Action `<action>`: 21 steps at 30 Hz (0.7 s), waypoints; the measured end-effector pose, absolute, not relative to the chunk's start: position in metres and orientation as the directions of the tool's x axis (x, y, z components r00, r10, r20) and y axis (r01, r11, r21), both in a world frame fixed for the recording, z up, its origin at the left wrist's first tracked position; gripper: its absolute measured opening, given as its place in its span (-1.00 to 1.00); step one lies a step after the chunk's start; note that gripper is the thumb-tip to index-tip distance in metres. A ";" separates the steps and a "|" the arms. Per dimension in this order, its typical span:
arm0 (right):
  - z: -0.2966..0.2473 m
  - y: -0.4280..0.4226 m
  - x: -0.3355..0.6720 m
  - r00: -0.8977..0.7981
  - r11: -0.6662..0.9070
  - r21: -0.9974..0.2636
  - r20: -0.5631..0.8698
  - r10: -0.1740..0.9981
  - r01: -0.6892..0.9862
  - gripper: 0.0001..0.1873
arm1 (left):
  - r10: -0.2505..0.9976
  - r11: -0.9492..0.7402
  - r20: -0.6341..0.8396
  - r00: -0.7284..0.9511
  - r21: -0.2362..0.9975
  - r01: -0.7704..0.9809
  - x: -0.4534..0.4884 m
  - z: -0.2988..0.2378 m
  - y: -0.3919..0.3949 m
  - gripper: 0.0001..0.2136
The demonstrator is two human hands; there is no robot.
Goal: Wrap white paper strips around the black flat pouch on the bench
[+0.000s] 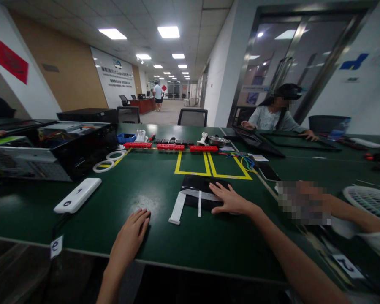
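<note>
On the dark green tabletop, one flat, glossy black piece with a pale ribbon cable lay to the right of the left hand and slightly farther out, its long axis running roughly side to side. The right hand was nearer, resting fingers fanned on its right end. The left rested palm down, empty, fingers close together. Beyond the piece were two yellow tape outlines and three slotted red plastic strips; leftward, two flat white rings.
</note>
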State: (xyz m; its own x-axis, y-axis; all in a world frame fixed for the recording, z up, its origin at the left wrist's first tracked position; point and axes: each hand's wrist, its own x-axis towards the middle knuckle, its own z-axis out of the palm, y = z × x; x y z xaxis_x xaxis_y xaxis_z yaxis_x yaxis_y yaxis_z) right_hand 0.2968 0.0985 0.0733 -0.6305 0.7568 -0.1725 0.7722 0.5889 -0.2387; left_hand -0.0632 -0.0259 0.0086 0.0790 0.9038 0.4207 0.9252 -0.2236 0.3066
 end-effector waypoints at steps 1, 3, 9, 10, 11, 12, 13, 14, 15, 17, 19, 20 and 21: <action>0.071 0.105 0.306 -0.594 0.556 -0.224 -0.169 0.787 0.800 0.12 | 0.905 -0.221 0.418 0.078 0.307 0.926 -0.063 0.009 -0.026 -0.67; 0.065 0.116 0.324 -0.510 0.480 -0.191 -0.166 0.844 0.856 0.17 | 0.907 -0.220 0.413 0.079 0.307 0.926 -0.063 0.010 -0.027 -0.66; 0.057 0.141 0.373 -0.293 0.272 -0.143 -0.163 0.942 0.952 0.15 | 0.898 -0.228 0.434 0.076 0.309 0.923 -0.063 0.010 -0.027 -0.67; 0.057 0.143 0.379 -0.269 0.246 -0.147 -0.167 0.949 0.958 0.14 | 0.896 -0.230 0.437 0.076 0.310 0.923 -0.062 0.010 -0.027 -0.67; 0.057 0.145 0.384 -0.249 0.225 -0.153 -0.168 0.954 0.962 0.13 | 0.895 -0.231 0.439 0.077 0.309 0.922 -0.062 0.010 -0.027 -0.67; 0.058 0.146 0.388 -0.237 0.210 -0.163 -0.169 0.957 0.964 0.13 | 0.896 -0.232 0.438 0.078 0.310 0.922 -0.062 0.010 -0.026 -0.67; 0.058 0.146 0.392 -0.229 0.199 -0.175 -0.170 0.958 0.964 0.12 | 0.896 -0.232 0.437 0.078 0.310 0.922 -0.062 0.010 -0.026 -0.67; 0.059 0.147 0.395 -0.226 0.193 -0.187 -0.173 0.959 0.963 0.12 | 0.897 -0.230 0.436 0.077 0.311 0.922 -0.062 0.010 -0.026 -0.67; 0.059 0.147 0.397 -0.227 0.191 -0.199 -0.176 0.958 0.961 0.12 | 0.897 -0.229 0.435 0.076 0.311 0.922 -0.062 0.010 -0.026 -0.67; 0.061 0.147 0.401 -0.235 0.196 -0.214 -0.175 0.956 0.957 0.11 | 0.899 -0.227 0.431 0.076 0.310 0.923 -0.063 0.010 -0.026 -0.67; 0.061 0.148 0.404 -0.243 0.205 -0.218 -0.165 0.956 0.954 0.10 | 0.900 -0.228 0.428 0.079 0.309 0.923 -0.063 0.009 -0.026 -0.67; 0.061 0.148 0.405 -0.246 0.209 -0.219 -0.159 0.956 0.953 0.10 | 0.900 -0.229 0.428 0.080 0.310 0.923 -0.063 0.009 -0.026 -0.67; 0.061 0.149 0.407 -0.249 0.212 -0.221 -0.153 0.956 0.952 0.10 | 0.900 -0.231 0.428 0.082 0.310 0.922 -0.063 0.008 -0.026 -0.67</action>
